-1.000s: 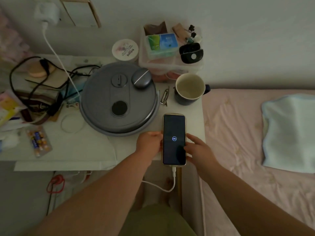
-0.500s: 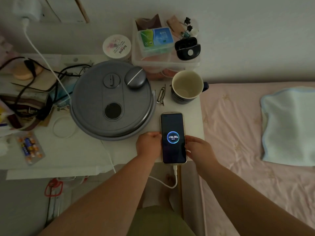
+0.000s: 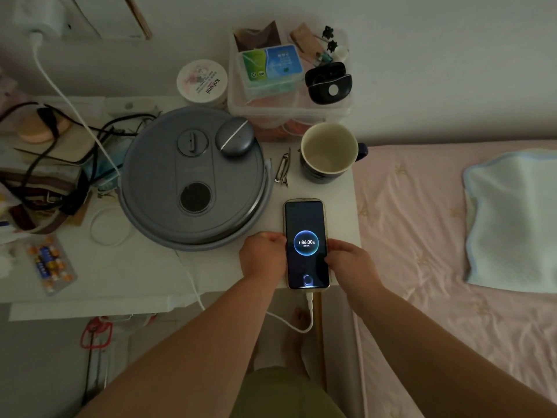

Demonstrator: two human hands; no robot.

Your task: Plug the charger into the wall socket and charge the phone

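Note:
The phone [image 3: 306,224] lies face up near the front right corner of the white table [image 3: 144,273], its screen lit with a ring reading 86.00%. My left hand [image 3: 263,256] grips its left edge and my right hand [image 3: 349,262] grips its right edge. A white cable [image 3: 309,315] is plugged into the phone's bottom end and loops below the table edge. The white charger [image 3: 39,16] sits in the wall socket at the top left, and its cable [image 3: 69,98] runs down across the table.
A round grey lid-like appliance [image 3: 193,179] fills the table's middle, with a grey earbud case on it. A mug [image 3: 328,152], hair clip [image 3: 282,170], clear box [image 3: 289,86] and jar [image 3: 202,82] stand behind. Cluttered cords and bags lie left. A pink bed [image 3: 422,221] adjoins on the right.
The screen went from a small charging icon to a ring showing 86.00%, and a second mark now glows near its bottom. Both hands stay on the phone's edges.

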